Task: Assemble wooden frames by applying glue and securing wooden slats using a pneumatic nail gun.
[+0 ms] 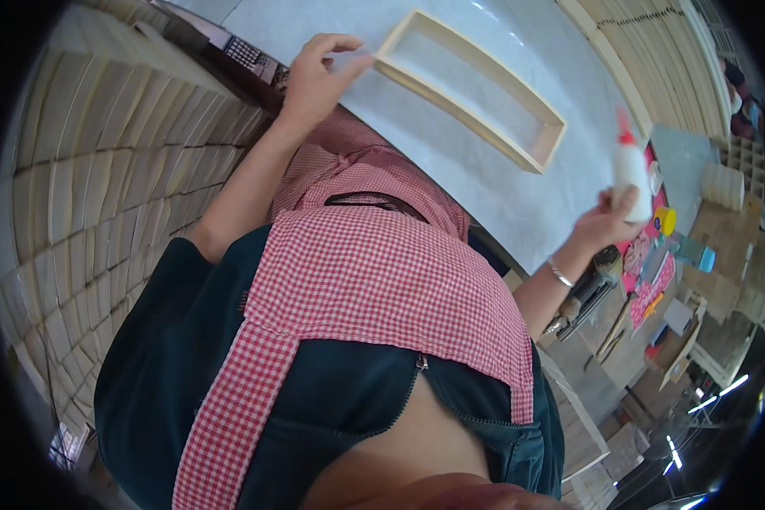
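A long, narrow rectangular frame (459, 119) of pale wood lies on the grey-white tabletop (476, 200). Beside its left end is my left hand (319, 81), thumb and fingers apart and nothing held; the thumb tip comes very close to the frame's corner, and I cannot tell whether they touch. My right hand (605, 225) grips a white squeeze bottle (631, 174) with a red pointed nozzle. The bottle stands upright in the hand, to the right of the frame, with its nozzle toward the far side.
Tall stacks of pale wooden boards (110, 161) rise at the left. More wooden strips (654, 59) are stacked at the far right. A calculator (245, 53) sits at the table's left edge. Past my right hand are a yellow-lidded container (665, 222), a clear bottle (694, 253) and assorted tools.
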Motion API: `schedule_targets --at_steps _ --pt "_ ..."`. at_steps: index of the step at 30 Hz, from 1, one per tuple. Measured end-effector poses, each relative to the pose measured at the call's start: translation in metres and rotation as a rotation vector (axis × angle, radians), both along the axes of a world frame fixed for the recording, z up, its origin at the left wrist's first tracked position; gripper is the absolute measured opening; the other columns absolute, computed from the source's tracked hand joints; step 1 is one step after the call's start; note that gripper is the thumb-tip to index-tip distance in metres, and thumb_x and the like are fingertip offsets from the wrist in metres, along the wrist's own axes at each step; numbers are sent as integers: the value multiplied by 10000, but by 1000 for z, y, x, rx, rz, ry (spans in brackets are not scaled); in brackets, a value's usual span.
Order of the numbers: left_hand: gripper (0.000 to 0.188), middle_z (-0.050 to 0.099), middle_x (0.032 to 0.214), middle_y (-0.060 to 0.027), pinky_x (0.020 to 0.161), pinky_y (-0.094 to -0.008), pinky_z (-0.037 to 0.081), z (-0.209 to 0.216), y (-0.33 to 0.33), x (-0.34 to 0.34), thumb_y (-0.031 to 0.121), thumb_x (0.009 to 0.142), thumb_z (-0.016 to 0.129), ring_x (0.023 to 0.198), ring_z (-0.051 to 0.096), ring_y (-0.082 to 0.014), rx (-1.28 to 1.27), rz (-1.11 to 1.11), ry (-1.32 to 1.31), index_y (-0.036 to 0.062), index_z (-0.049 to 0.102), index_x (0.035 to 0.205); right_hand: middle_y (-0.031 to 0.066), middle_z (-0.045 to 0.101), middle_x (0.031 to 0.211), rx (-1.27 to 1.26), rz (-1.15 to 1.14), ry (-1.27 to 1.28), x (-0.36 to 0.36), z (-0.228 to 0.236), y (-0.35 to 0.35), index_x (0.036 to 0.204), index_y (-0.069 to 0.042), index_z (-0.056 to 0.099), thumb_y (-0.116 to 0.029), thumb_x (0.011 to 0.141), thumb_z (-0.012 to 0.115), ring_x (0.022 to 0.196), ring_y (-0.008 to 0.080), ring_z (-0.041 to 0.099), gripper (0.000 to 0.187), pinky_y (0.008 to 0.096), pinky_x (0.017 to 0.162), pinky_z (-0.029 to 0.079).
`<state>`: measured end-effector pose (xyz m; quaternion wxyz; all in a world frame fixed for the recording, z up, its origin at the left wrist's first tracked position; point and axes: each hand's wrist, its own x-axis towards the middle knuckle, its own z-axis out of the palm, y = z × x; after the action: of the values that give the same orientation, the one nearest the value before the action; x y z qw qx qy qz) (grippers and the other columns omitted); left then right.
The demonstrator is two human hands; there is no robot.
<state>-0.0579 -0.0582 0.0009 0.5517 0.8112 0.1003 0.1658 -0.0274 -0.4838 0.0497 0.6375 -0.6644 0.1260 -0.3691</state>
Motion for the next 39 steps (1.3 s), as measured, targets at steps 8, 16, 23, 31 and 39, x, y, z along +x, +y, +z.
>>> schedule_targets --at_steps 8,16,23,31,39 --pt "274 668 1122 -19 938 -289 469 -31 -1 2 212 863 792 1086 532 -198 312 -39 -209 90 771 1108 184 593 1119 -123 549 276 -33 -13 164 1303 -17 505 -203 882 743 817 253 655 517 254 548 543" --pt "227 665 1131 -12 945 -297 469 -39 -2 8 201 849 788 1115 502 -218 266 -36 -270 111 803 1057 167 590 1147 -390 676 206 -19 -15 188 1299 -18 500 -217 856 796 985 299 653 568 346 739 571" --pt "200 661 1116 -1 929 -289 471 -37 -3 7 171 854 792 1119 498 -203 278 -38 -246 103 809 1041 166 594 1152 -531 623 100 -10 -8 196 1289 -25 496 -235 846 816 993 293 648 585 357 796 550" --pt "216 653 1103 -2 886 -274 479 -36 -2 6 137 857 793 1118 499 -181 288 -49 -250 92 802 1068 159 595 1148 -647 520 47 21 -11 201 1284 -24 497 -248 842 820 978 279 636 592 353 818 536" --pt "208 654 1086 -9 862 -266 484 -33 -3 6 119 858 790 1120 502 -179 245 -51 -243 85 800 1063 154 594 1144 -667 459 4 35 -14 199 1279 -18 499 -263 838 822 977 282 627 599 354 836 527"
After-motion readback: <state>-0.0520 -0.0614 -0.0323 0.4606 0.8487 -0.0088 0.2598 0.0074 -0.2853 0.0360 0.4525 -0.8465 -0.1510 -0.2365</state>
